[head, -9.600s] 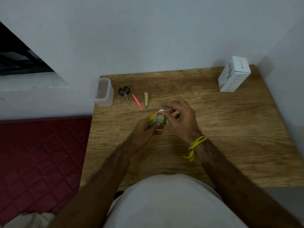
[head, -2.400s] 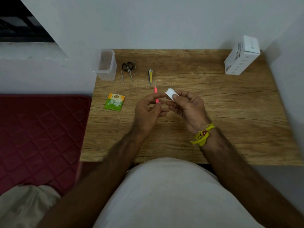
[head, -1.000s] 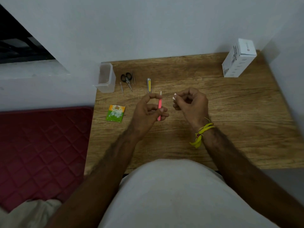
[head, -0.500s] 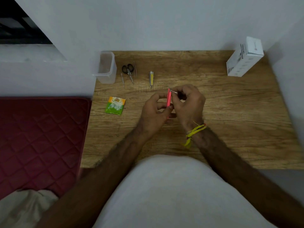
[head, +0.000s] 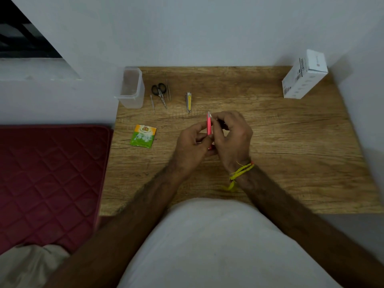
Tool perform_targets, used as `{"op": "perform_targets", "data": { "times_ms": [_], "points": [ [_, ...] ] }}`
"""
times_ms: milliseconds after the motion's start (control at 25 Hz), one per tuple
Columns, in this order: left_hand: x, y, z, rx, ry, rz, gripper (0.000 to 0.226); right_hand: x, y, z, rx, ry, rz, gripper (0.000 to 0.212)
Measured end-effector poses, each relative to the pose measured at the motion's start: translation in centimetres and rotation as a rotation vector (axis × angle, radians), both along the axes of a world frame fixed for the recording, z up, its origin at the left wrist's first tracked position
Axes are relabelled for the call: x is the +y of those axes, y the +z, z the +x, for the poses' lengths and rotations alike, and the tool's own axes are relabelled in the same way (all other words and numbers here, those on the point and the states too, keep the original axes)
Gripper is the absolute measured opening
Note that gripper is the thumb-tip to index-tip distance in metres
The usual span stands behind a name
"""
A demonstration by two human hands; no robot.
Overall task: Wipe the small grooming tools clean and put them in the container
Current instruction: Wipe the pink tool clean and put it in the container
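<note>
Nearest the camera, a white garment [head: 207, 246] fills the lower frame, with both forearms reaching forward over the wooden desk [head: 291, 163]. A red quilted mattress [head: 47, 173] lies to the left of the desk. A yellow thread band [head: 241, 172] circles the right wrist.

Above the desk centre, the left hand [head: 191, 146] grips the lower part of the pink tool [head: 209, 126] with curled fingers. The tool's long axis runs near to far, its tip pointing away from the person, roughly upright in the view. The right hand [head: 230, 138] pinches a small white wipe [head: 211, 115] against the tool's upper end; most of the wipe is hidden by the fingers.

To the left, a green-and-orange sachet [head: 143, 135] lies flat on the desk, apart from the hands.

Farther back, a row of tools lies with long axes running near to far: the nail clipper [head: 188, 101], a thin metal pick [head: 168, 90], the black-handled scissors [head: 160, 93] and a second thin metal tool [head: 152, 103]. Just left of these, the clear container [head: 133, 88] stands at the desk's far-left corner. A white box [head: 303, 74] stands at the far-right corner, against the wall [head: 187, 28].
</note>
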State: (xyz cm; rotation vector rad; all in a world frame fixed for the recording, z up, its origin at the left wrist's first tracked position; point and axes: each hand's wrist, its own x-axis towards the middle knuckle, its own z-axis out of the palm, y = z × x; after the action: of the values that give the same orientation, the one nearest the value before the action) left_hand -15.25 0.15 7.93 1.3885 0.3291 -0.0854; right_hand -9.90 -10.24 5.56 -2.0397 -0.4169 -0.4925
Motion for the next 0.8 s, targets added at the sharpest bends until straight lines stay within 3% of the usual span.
{"op": "perform_targets", "data": {
  "times_ms": [800],
  "points": [
    [-0.15,-0.12,-0.24,-0.034,-0.032,0.018,0.040,-0.62,-0.39,0.46,-0.008,0.112,0.005,0.010]
  ]
}}
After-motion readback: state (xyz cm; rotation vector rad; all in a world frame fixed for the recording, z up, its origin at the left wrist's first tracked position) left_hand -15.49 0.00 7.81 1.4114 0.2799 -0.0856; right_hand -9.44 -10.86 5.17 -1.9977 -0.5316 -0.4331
